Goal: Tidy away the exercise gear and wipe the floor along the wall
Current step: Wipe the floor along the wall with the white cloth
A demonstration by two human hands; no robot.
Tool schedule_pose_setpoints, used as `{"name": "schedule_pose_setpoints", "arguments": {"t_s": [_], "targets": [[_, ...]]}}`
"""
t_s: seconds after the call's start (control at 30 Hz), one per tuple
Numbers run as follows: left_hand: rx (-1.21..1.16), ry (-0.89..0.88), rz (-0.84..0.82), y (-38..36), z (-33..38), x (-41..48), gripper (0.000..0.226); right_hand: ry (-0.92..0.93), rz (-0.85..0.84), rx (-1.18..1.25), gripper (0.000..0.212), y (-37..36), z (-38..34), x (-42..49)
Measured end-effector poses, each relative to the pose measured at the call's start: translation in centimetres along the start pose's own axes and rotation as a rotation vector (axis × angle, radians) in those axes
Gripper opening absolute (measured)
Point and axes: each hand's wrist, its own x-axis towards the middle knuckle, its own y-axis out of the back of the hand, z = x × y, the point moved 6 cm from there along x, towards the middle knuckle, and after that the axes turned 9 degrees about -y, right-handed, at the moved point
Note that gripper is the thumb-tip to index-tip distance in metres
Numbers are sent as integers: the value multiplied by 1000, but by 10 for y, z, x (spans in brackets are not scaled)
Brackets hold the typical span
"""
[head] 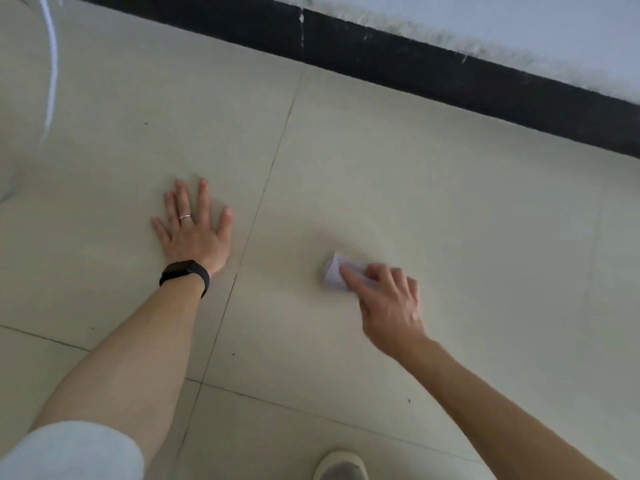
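Head view: left hand [194,233] flat, fingers spread on floor [381,174]; right hand [388,303] grip pinches white tissue [333,273].

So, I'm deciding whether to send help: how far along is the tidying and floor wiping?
Done: no exercise gear shows here, so that part may be finished. In hand: the right hand holds a white wipe against the floor tile, the left hand braced flat. Left: possibly the strip beside the black skirting, from which the wipe lies apart, and a dark speck nearer the person.
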Motion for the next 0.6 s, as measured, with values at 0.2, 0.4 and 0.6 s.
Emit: {"name": "schedule_pose_setpoints", "arguments": {"t_s": [0.2,0.4,0.6], "targets": [[142,-201,-54,-3,67,-52,59,206,-112,3,61,-20,16,-121],[388,-667,-410,-43,183,-139,74,-720,191,186,53,18,151,-129],[660,-696,-687,-29,190,-143,75,-334,-17,207,62,-38,29,-193]]}}
